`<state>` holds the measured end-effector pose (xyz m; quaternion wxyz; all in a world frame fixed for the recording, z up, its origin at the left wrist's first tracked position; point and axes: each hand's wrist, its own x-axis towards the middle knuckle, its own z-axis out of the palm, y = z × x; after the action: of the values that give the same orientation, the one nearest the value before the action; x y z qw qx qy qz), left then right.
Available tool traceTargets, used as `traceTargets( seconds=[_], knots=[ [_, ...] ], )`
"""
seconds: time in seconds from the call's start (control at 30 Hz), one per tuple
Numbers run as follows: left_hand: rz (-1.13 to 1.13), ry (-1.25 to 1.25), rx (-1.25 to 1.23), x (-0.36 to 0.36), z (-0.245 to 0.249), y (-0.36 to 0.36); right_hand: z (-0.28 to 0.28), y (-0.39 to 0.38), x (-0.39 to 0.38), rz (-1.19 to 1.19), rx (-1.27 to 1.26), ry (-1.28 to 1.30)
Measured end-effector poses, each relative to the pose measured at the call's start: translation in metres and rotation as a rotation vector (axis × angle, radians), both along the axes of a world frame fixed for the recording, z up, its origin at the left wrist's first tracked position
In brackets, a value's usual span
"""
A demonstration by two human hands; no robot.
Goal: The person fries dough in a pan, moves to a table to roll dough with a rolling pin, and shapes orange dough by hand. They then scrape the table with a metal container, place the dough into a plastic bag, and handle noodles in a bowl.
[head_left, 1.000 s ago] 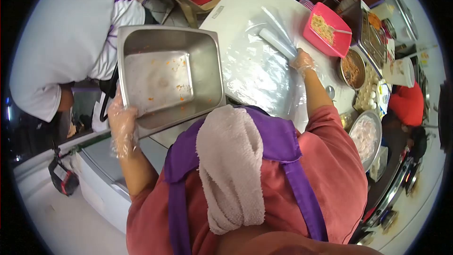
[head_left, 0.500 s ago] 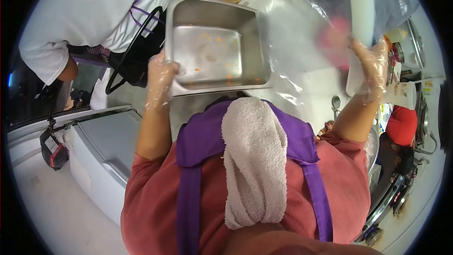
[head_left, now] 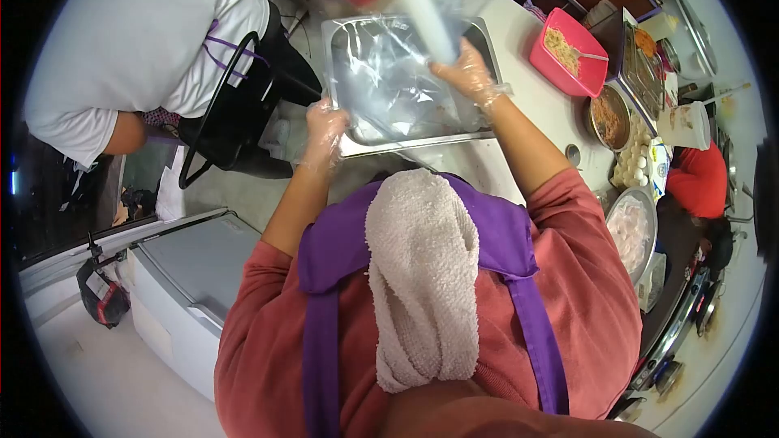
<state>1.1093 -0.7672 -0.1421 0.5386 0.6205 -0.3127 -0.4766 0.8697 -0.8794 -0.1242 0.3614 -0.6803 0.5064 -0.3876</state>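
Note:
A steel pan [head_left: 479, 131] stands on the table in front of me, with clear plastic film [head_left: 381, 73] spread over most of its opening. My left hand [head_left: 326, 126], in a clear glove, is closed at the pan's left edge, pinching the film there; the fingertips are partly lost in glare. My right hand [head_left: 471, 73], gloved too, is wrapped round the lower end of a whitish roll [head_left: 422, 12] of the film. The roll is held tilted above the pan's right half and is blurred.
On the right are a pink tub [head_left: 599, 77] of food with a spoon, a round bowl [head_left: 608, 118], eggs [head_left: 641, 164] and a steel bowl [head_left: 633, 231]. A person in white [head_left: 122, 40] stands at the left, beside a black chair [head_left: 243, 126].
My right hand has swung left with the roll, from the right side to over the pan. Film now lies across the pan. The pan and my left hand appear farther right.

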Motion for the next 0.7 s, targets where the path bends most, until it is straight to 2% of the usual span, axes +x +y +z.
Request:
traceTargets(
  seconds=[0.07,0.1,0.17,0.23,0.3,0.37,0.47,0.53,0.6,0.67,0.7],
  knots=[
    [-0.024,0.107,0.031,-0.005,0.006,0.002,-0.005,0.003,0.002,0.119,0.151,0.251],
    [-0.029,0.108,0.033,-0.005,0.003,0.003,0.003,0.009,0.007,0.114,0.153,0.251],
    [-0.122,0.088,0.085,-0.005,-0.001,0.005,0.014,0.016,0.016,0.333,0.359,0.467],
    [-0.1,0.062,0.136,-0.008,0.001,0.01,-0.014,0.013,0.015,0.409,0.266,0.446],
    [-0.08,0.038,0.189,-0.01,-0.003,0.01,-0.034,0.013,0.019,0.501,0.213,0.591],
    [-0.026,0.118,0.055,-0.006,-0.026,0.01,-0.04,0.015,0.02,0.467,0.192,0.598],
    [-0.074,0.044,0.055,0.004,-0.042,0.01,-0.017,0.013,0.023,0.507,0.309,0.708],
    [-0.13,-0.013,0.042,0.006,-0.036,0.01,-0.012,0.007,0.027,0.495,0.413,0.91],
    [-0.19,-0.074,0.021,0.005,-0.026,0.009,-0.011,0.009,0.027,0.458,0.431,0.939],
    [-0.143,-0.181,0.085,0.001,-0.018,0.008,-0.001,0.016,0.02,0.435,0.445,0.969],
    [-0.165,-0.179,0.08,0.001,-0.016,0.009,0.013,0.023,0.016,0.423,0.37,1.001]
  ],
)
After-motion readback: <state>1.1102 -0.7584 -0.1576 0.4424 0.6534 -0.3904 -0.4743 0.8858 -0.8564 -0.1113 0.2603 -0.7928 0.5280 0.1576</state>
